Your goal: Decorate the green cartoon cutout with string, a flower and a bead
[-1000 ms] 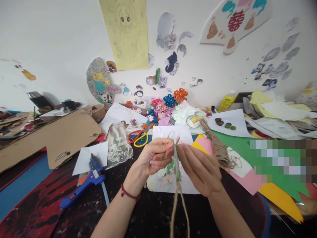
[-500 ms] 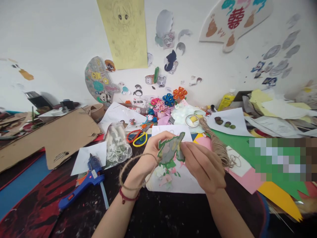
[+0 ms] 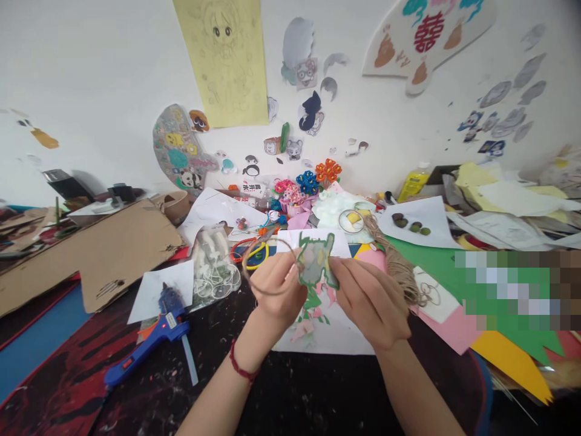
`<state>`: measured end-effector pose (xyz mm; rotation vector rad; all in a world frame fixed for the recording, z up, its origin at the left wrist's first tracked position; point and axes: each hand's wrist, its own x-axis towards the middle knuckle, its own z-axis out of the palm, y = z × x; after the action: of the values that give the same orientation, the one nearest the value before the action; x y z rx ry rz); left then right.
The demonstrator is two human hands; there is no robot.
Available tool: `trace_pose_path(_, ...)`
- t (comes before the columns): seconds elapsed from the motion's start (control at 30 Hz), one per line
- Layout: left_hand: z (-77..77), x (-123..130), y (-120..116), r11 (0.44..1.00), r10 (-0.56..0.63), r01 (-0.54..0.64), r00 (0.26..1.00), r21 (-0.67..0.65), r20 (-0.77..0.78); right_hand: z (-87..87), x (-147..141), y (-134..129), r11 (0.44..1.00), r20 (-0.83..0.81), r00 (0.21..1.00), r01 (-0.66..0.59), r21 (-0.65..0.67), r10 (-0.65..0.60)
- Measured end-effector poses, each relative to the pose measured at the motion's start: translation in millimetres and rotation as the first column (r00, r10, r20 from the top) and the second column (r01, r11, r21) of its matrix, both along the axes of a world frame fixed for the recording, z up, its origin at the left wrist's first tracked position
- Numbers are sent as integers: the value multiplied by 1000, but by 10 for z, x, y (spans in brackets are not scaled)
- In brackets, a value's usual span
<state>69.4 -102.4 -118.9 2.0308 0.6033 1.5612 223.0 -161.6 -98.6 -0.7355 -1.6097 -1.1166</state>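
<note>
Up in front of me is a flat grey cutout [image 3: 314,261] with an uneven green edge and yellowish patches. My right hand [image 3: 374,297] pinches its right edge between thumb and fingers. At the left edge, my left hand [image 3: 278,284] is closed on the cutout. A loop of brown twine [image 3: 247,257] arcs up from the left hand; where its ends go is hidden. Beneath the hands, pink and green paper pieces [image 3: 305,330] lie on a white sheet [image 3: 336,339].
A blue glue gun [image 3: 154,345] rests on the left, near a plastic bag of white cord [image 3: 215,272]. Behind the left hand are red-and-yellow scissors [image 3: 236,249]. A twine bundle [image 3: 394,260] and coloured paper [image 3: 447,327] lie to the right. Cardboard [image 3: 131,248] spreads at far left.
My left hand has turned and its fingers have closed at the cutout's left edge. The twine loop has swung up from the wrist to above the hand. The cutout is now more upright.
</note>
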Motion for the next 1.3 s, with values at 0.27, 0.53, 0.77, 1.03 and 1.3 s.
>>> trace_pose_path(0.27,287,17,-56,962,214,-163,948,217,-237,56,0,216,988,-157,986,-72,-135,50)
trace_pose_path(0.53,421,-182,63,471,-550,460,820,-752,158,116,126,326,720,-481,843,-487,-494,239)
trace_pose_path(0.77,359,-175,127,287,-574,565,748,-774,334,55,146,377,600,-622,729,-642,-477,286)
trace_pose_path(1.03,335,-66,25,785,-424,442,894,-434,144,2,104,409,505,-899,428,-797,-330,89)
trace_pose_path(1.3,162,11,-9,814,435,-282,876,507,-211,-20,-20,400,341,-927,365,-885,-317,84)
